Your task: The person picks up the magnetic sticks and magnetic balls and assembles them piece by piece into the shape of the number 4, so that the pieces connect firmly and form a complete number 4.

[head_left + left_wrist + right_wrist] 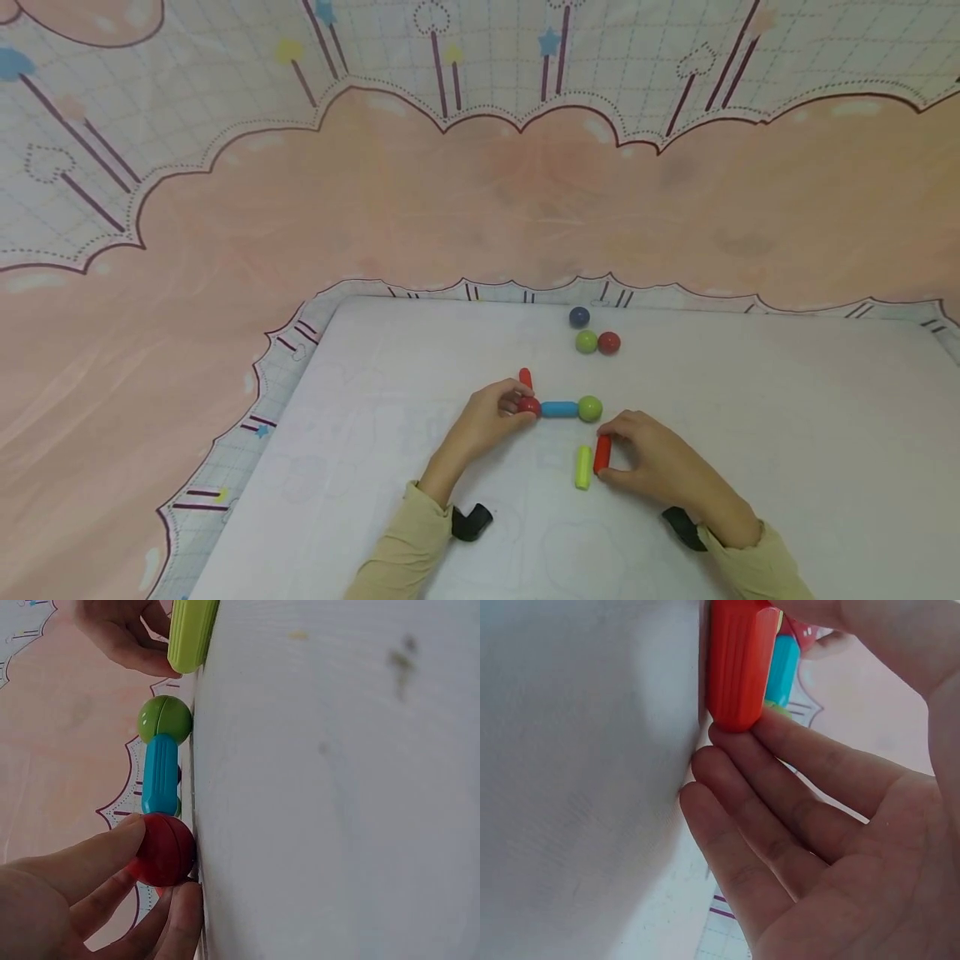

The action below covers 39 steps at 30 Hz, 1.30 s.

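Note:
My left hand [487, 417] grips a red ball [165, 851] between thumb and fingers. A blue rod [559, 409] joins that ball to a green ball [590, 408] on its right. Another red rod [526, 378] sticks out beyond the red ball, partly hidden by my fingers. With thumb and fingertips at its two ends, my right hand [660, 458] pinches a short red rod [741, 664]. Just left of it lies a yellow-green rod [583, 467] on the white tabletop [420, 350].
Toward the table's far edge sit a dark blue ball [579, 317], a loose green ball [587, 342] and a loose red ball [609, 342], the last two side by side. Cloth with a cloud pattern [450, 200] surrounds the table. Black wrist pieces [472, 522] show near both sleeves.

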### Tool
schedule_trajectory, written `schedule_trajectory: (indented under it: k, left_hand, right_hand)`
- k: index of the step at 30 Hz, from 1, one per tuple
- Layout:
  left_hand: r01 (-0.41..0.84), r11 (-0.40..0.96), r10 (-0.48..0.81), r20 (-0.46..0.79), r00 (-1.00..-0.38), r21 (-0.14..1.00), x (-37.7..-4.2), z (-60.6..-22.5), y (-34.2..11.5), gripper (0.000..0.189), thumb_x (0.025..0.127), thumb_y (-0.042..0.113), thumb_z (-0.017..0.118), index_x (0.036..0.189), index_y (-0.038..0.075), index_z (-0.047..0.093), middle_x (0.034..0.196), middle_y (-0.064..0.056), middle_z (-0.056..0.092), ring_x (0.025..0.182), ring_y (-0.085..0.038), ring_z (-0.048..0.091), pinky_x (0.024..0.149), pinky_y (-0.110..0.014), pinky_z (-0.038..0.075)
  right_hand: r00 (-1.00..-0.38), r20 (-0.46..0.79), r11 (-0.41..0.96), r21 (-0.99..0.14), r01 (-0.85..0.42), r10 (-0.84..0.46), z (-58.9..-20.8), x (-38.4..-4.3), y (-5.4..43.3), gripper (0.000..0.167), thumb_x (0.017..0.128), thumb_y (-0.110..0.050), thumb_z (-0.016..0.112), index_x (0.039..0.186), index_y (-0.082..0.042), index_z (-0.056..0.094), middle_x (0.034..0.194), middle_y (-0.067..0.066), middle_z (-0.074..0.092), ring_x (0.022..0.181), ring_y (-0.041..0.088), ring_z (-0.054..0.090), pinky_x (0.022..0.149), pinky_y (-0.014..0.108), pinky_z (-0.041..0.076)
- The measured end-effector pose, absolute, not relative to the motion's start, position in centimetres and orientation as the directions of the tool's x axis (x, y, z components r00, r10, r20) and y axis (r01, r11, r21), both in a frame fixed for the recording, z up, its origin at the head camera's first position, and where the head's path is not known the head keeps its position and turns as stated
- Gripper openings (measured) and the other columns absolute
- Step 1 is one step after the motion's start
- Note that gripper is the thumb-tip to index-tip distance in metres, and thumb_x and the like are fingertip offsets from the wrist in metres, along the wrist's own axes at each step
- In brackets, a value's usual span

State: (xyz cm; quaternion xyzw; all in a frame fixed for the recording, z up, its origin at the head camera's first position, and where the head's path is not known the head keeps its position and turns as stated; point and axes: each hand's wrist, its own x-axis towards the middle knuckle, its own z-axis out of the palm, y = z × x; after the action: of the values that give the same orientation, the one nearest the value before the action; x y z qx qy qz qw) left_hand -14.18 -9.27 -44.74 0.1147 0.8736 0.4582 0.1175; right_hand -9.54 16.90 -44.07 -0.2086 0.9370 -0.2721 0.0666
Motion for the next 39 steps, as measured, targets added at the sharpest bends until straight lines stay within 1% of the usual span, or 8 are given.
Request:
schedule_trajectory:
  k: [5,9,17,24,33,39]
  left_hand:
    - [0.087,0.556,0.306,-0.106,-0.946,0.827,-14.2,-44.8,-9.4,0.027,0.089,0.017,0.075,0.115,0.015,0.068,0.103,-0.001,0.068,0.099,-0.017,0.063,0.088,-0.037,0.052]
    - [0.089,0.558,0.303,-0.103,-0.947,0.825,-14.2,-44.8,-9.5,0.028,0.089,0.017,0.075,0.116,0.014,0.067,0.104,-0.001,0.069,0.099,-0.017,0.063,0.088,-0.036,0.053]
    - [0.097,0.566,0.299,-0.095,-0.949,0.818,-14.1,-44.8,-9.6,0.028,0.088,0.017,0.076,0.115,0.014,0.068,0.104,-0.002,0.069,0.097,-0.016,0.064,0.086,-0.035,0.053]
    - [0.108,0.568,0.305,-0.087,-0.948,0.816,-14.2,-44.9,-9.6,0.027,0.088,0.016,0.076,0.114,0.013,0.068,0.105,-0.003,0.069,0.097,-0.018,0.064,0.086,-0.035,0.053]
    - [0.109,0.567,0.3,-0.082,-0.95,0.817,-14.1,-44.9,-9.5,0.027,0.088,0.016,0.076,0.114,0.012,0.067,0.105,-0.003,0.069,0.097,-0.018,0.064,0.087,-0.037,0.053]
    - [0.107,0.564,0.301,-0.083,-0.95,0.819,-14.1,-44.9,-9.5,0.028,0.088,0.016,0.076,0.114,0.013,0.067,0.105,-0.002,0.069,0.098,-0.017,0.064,0.087,-0.036,0.053]
  right_hand:
    - [-0.904,0.022,0.77,-0.517,-0.375,-0.426,-43.9,-9.7,17.0,0.037,0.076,-0.021,0.084,0.107,-0.007,0.07,0.099,-0.004,0.064,0.095,0.014,0.058,0.091,0.042,0.054]
    - [-0.905,0.04,0.765,-0.519,-0.381,-0.423,-43.7,-9.9,17.1,0.039,0.077,-0.02,0.083,0.11,-0.005,0.07,0.101,-0.001,0.065,0.095,0.015,0.059,0.091,0.043,0.054]
    - [-0.912,0.044,0.76,-0.537,-0.365,-0.407,-43.4,-10.3,17.1,0.042,0.078,-0.022,0.084,0.114,-0.006,0.069,0.104,-0.001,0.064,0.096,0.018,0.059,0.091,0.044,0.055]
    - [-0.928,0.044,0.759,-0.562,-0.329,-0.369,-43.2,-10.8,17.1,0.049,0.078,-0.024,0.084,0.12,-0.008,0.066,0.109,0.0,0.064,0.103,0.021,0.061,0.093,0.046,0.054]
    - [-0.923,0.133,0.717,-0.594,-0.365,-0.36,-43.0,-11.0,17.1,0.047,0.079,-0.016,0.083,0.121,-0.004,0.064,0.113,0.004,0.064,0.106,0.027,0.063,0.093,0.048,0.053]
    - [-0.919,0.17,0.703,-0.599,-0.383,-0.355,-43.3,-11.2,17.1,0.048,0.08,-0.015,0.082,0.122,-0.001,0.063,0.115,0.006,0.064,0.107,0.028,0.063,0.094,0.049,0.053]
